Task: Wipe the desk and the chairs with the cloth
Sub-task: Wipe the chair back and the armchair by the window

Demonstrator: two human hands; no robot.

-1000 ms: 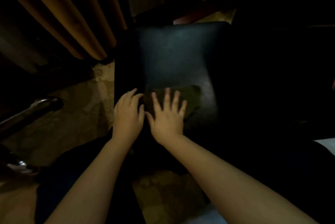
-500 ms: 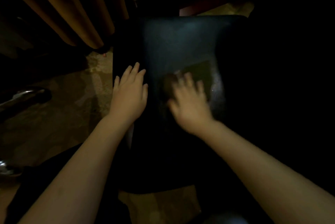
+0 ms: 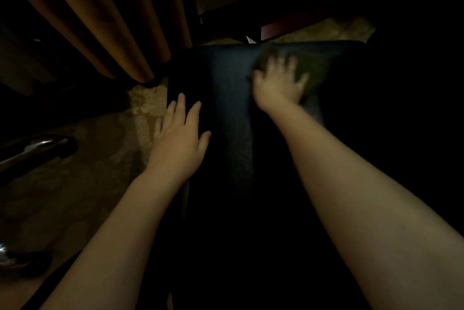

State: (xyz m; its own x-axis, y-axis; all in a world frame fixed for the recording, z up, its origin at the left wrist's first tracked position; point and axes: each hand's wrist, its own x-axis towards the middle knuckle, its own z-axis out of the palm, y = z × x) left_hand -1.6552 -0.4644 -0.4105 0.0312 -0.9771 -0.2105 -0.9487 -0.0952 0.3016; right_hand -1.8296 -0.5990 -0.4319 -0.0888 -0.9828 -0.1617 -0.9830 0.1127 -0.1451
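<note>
Though the light is poor, the count is plain enough: one chair seat (image 3: 227, 98), one curtain (image 3: 100, 23), one cloth (image 3: 316, 69) and two bare hands, with two shiny metal bars low on the left (what they belong to I cannot tell). The chair seat is the largest thing, a dark, smooth, slightly glossy pad that fills the middle of the view and runs into deep shadow on its right side. The curtain hangs in heavy brownish-gold folds at upper left, its hem ending just beside the seat's far left corner. Under both lies a pale patterned carpet (image 3: 100, 164), and a reddish wooden rail (image 3: 286, 24) crosses beyond the seat's far edge. One metal bar (image 3: 37, 150) lies over the carpet at mid-left, the other (image 3: 10, 258) at the lower left edge. The cloth, a dull olive colour, lies flat on the far right part of the seat, close to its far edge. The right hand (image 3: 278, 84), blurred, is pressed palm-down on the cloth with arm stretched out and fingers spread apart, not curled round it. The left hand (image 3: 179, 140) rests palm-down on the seat's left edge, its fingers straight and slightly apart, holding nothing.
</note>
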